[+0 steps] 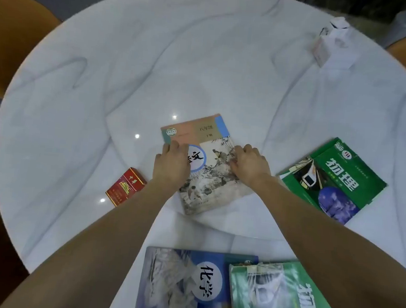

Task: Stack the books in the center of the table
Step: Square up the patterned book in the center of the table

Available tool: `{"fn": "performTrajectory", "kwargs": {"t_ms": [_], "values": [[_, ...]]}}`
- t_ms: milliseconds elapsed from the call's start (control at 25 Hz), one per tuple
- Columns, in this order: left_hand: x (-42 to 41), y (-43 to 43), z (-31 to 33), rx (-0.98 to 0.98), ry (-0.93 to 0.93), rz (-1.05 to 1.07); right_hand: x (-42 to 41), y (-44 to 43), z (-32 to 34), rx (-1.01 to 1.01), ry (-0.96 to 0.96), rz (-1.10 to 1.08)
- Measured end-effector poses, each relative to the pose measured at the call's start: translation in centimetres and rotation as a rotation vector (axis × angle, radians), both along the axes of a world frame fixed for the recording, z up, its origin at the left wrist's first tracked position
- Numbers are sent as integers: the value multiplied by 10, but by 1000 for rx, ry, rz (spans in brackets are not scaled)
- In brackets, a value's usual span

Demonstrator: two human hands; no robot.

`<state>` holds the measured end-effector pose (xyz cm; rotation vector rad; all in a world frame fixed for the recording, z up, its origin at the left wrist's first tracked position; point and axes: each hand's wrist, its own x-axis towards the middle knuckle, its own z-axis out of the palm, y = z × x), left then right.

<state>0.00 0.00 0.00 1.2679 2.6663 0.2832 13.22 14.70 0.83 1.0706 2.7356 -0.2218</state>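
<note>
Resting both hands on one book, we press the Chinese-language textbook (206,164) flat against the round white marble counter (156,63), roughly at its middle and slightly toward our side. The left hand (171,165) lies palm-down over the book's left edge, its fingers (170,148) spread and extended across the cover. The right hand (250,165) lies over the right edge, its fingers (239,152) curled onto the cover; we cannot tell whether they grip the edge or only press on it.

A green physics textbook (334,182) lies flat to the right, apart from the centre book. Along the near edge, a blue chemistry textbook (185,287) lies with a second green physics textbook (282,300) overlapping its right side. A red cigarette pack (125,186) lies just left of the left wrist. A white box (334,42), blurred, stands at the far right of the counter.
</note>
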Motion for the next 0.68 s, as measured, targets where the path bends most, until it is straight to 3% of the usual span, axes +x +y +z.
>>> {"fn": "performTrajectory", "kwargs": {"t_ms": [360, 520, 680], "values": [[3, 15, -13, 372, -519, 679, -20, 18, -12, -393, 126, -439], [-10, 17, -16, 382, -629, 801, -26, 26, -13, -555, 175, -561], [-13, 17, -16, 383, -630, 818, -26, 27, -11, -562, 180, -565]]}}
